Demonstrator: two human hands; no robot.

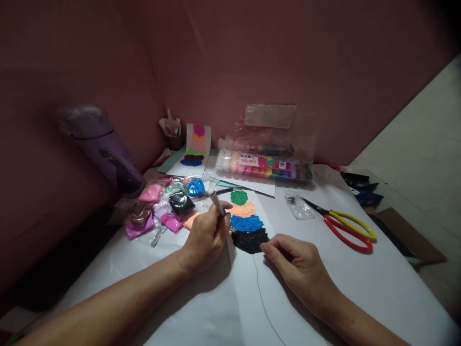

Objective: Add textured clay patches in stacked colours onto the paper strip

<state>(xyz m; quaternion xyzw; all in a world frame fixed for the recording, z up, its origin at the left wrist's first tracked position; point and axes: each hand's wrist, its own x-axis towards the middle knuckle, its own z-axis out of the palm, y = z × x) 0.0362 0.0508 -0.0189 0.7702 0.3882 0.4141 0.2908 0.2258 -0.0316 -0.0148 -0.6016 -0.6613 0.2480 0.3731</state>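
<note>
My left hand (207,235) is closed around a slim pen-like tool (217,203) with a pale end pointing up. The tool's lower tip is by the left edge of a textured black clay patch (250,240). Above that patch, blue clay (247,223), peach clay (245,208) and green clay (239,197) are stacked in bands on a white paper strip (248,288). A thin wavy line runs down the strip from the black band. My right hand (295,259) has thumb and forefinger pinched at the black clay's right edge; whatever they hold is hidden.
Bagged clay in several colours (158,211) lies to the left. Scissors (345,226) and a small clear bag (298,205) are at right. Behind stand a clear clay pack (266,163), a coloured sample card (196,149), a pot of sticks (172,132) and a purple bottle (104,149).
</note>
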